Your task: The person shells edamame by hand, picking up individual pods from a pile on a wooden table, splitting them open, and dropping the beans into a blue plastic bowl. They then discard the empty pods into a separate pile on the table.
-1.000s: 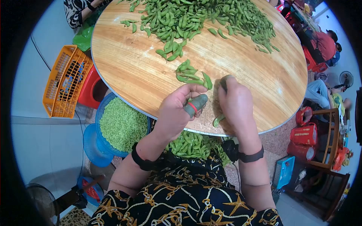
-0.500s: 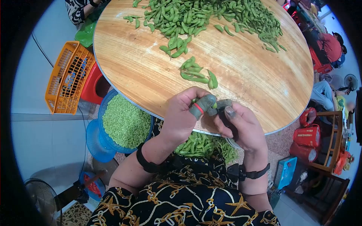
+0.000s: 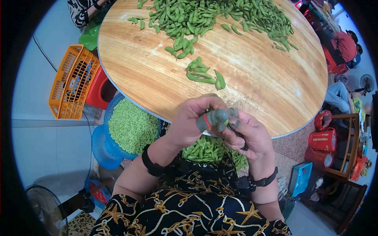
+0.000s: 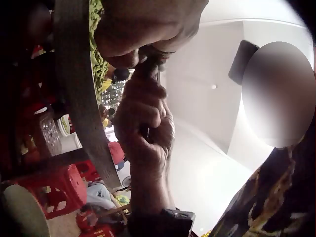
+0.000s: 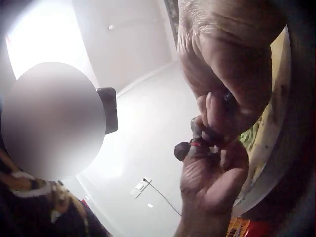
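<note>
Both hands meet at the near edge of the round wooden table [image 3: 157,84]. My left hand [image 3: 189,124] grips a green soybean pod [image 3: 226,122], mostly hidden by the fingers; its thumb wears a grey-green cover with a red band. My right hand [image 3: 254,135], its fingertips also covered in grey, pinches at the same pod from the other side. In the right wrist view the fingertips of the left hand [image 5: 212,180] and right hand [image 5: 229,64] press together. A few loose pods [image 3: 201,73] lie just beyond the hands.
A large pile of pods [image 3: 185,17] covers the table's far side. Shelled beans [image 3: 132,126] fill a blue basket at the left, near an orange crate [image 3: 73,82] and red stool [image 3: 98,92]. More pods [image 3: 202,149] lie below the table edge.
The right hand has come from the tabletop to the left hand, and their fingertips now work together on the pod. A pod lying near the table edge earlier no longer shows there.
</note>
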A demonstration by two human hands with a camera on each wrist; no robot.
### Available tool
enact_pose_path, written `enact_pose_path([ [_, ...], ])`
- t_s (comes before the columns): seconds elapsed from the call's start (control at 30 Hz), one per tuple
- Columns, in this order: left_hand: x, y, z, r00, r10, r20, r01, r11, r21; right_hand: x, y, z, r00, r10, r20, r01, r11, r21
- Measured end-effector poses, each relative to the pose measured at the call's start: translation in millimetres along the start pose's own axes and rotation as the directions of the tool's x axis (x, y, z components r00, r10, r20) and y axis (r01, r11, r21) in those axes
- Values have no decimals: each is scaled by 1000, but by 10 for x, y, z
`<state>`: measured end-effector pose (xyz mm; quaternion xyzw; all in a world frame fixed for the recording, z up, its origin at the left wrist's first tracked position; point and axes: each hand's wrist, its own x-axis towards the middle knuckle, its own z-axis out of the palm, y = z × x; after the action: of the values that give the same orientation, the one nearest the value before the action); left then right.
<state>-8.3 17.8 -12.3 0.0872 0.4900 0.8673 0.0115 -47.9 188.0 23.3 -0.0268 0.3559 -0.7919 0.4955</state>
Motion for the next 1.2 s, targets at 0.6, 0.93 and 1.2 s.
enact_pose_path([
  [0.6, -85, 197, -5, 937, -94, -337, 176, 959, 222, 230, -91, 168, 879, -465, -108, 120, 435, -892],
  [0.93, -88, 172, -96, 952, -213, -218, 165, 962, -219, 621, -107, 64, 747, -655, 117, -235, -423, -875],
  [1.2, -46, 350, 184, 904, -349, -246, 423, 808, 411, 269, -185, -149, 696, -708, -116, 176, 325, -929],
])
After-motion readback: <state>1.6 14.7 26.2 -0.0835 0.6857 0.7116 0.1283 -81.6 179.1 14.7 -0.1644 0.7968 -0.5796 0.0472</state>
